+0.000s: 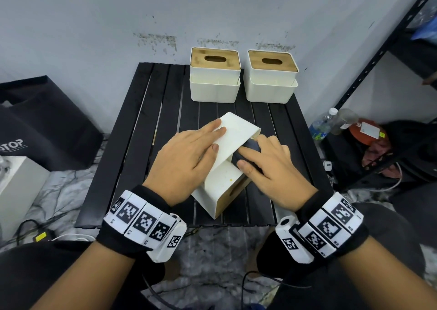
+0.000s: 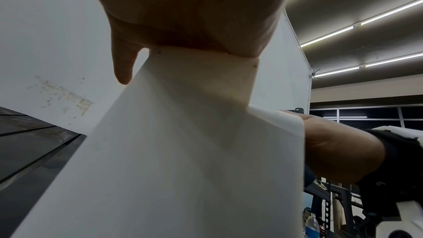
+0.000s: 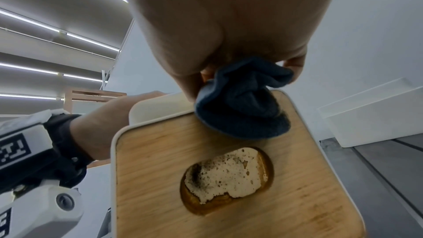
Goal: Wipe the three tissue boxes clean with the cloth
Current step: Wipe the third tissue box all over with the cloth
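Left hand (image 1: 189, 153) lies flat on the tipped box (image 1: 227, 167); right hand (image 1: 267, 165) pinches the cloth (image 1: 246, 152). Hard rubbing could probably slide the box.

Across the middle of my head view I see a black slatted desk (image 1: 132, 148) set against a scuffed grey wall (image 1: 94, 25). At the left edge lies a black bag (image 1: 47, 125) with white lettering, with a white block (image 1: 16, 182) below it and a black adapter with a yellow label (image 1: 41, 236) on the marbled floor (image 1: 212, 250). On the right stands a black metal shelf rack (image 1: 378, 56), with two plastic bottles (image 1: 324, 122) and an orange lidded container (image 1: 366, 132) near its foot.
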